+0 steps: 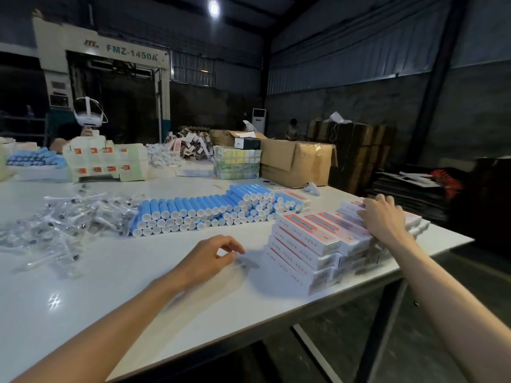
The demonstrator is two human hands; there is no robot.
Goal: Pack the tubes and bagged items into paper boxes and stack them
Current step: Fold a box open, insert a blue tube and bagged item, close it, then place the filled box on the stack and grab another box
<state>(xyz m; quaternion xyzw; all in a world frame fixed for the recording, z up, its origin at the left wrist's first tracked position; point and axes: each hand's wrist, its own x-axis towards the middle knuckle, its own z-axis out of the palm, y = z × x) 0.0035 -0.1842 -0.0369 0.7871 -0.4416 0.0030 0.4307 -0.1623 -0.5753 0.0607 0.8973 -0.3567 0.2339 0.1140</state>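
Note:
A long pile of blue tubes with white caps lies across the middle of the white table. Left of it is a heap of clear bagged items. At the right edge stands a stack of pink-and-white paper boxes. My right hand rests on the top layer of that stack, fingers spread over the boxes. My left hand hovers low over the table, left of the stack, its thumb and fingers pinching a small clear bagged item.
A large cardboard carton and a bundle of green flat boxes stand at the back of the table. Folded box blanks stand at the back left, with a person wearing a headset behind them. The table's edge runs close on the right.

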